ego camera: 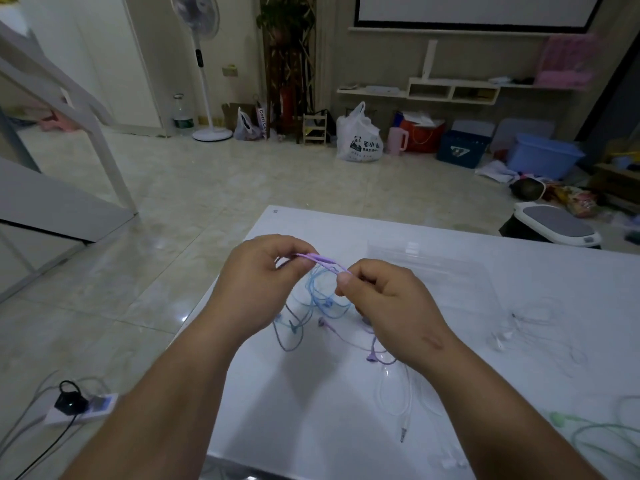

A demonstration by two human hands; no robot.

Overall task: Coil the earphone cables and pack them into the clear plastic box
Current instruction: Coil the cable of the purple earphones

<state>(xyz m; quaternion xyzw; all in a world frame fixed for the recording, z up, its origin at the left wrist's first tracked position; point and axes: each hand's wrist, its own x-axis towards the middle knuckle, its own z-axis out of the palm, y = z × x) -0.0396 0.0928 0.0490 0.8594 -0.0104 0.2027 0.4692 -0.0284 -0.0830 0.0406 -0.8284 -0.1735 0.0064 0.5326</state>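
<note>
Above the white table (pixel 450 393), my left hand (pixel 258 284) and my right hand (pixel 388 306) both pinch a purple earphone cable (pixel 320 259) stretched between them. More of the purple cable trails on the table below my right hand. A blue earphone cable (pixel 320 296) lies tangled under the hands. White earphones (pixel 509 336) lie to the right, another white cable (pixel 403 403) with its plug lies near the front, and a green cable (pixel 588 431) sits at the right edge. The clear plastic box (pixel 433 268) stands behind my right hand.
The table's left edge runs diagonally beside my left forearm, with tiled floor beyond. A power strip (pixel 81 408) with cords lies on the floor at the left. A grey-topped stool (pixel 554 225) stands past the table's far right corner. Bags and crates line the far wall.
</note>
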